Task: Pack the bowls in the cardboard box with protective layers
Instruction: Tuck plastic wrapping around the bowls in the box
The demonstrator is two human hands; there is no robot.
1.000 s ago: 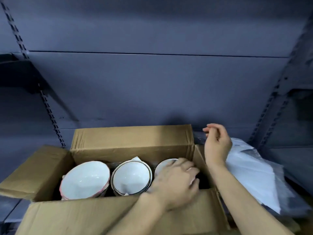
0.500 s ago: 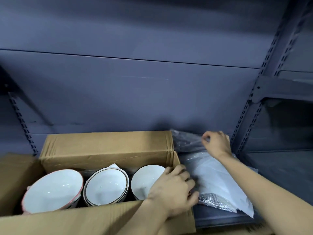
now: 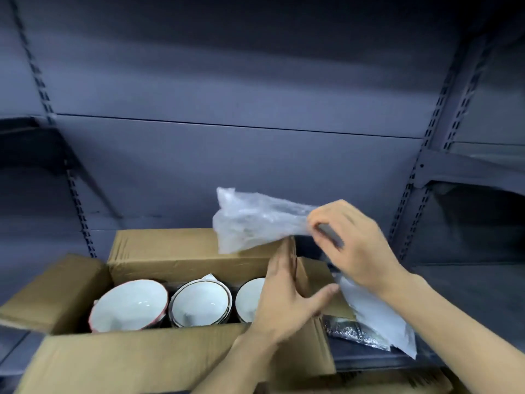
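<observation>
The right hand (image 3: 355,245) pinches a clear crumpled bubble-wrap sheet (image 3: 255,220) above the brown cardboard box (image 3: 176,251); the left hand (image 3: 287,302), fingers straight, presses its end flap (image 3: 312,277) aside, probably to clear entry.

No text, label, brand or number can be read. The flaps and walls of the cardboard box (image 3: 159,365) are seen to be plain brown. Dark printed marks are carried by a second carton (image 3: 383,385) below the front edge of the shelf (image 3: 363,357) (too blurred to be made out).
</observation>
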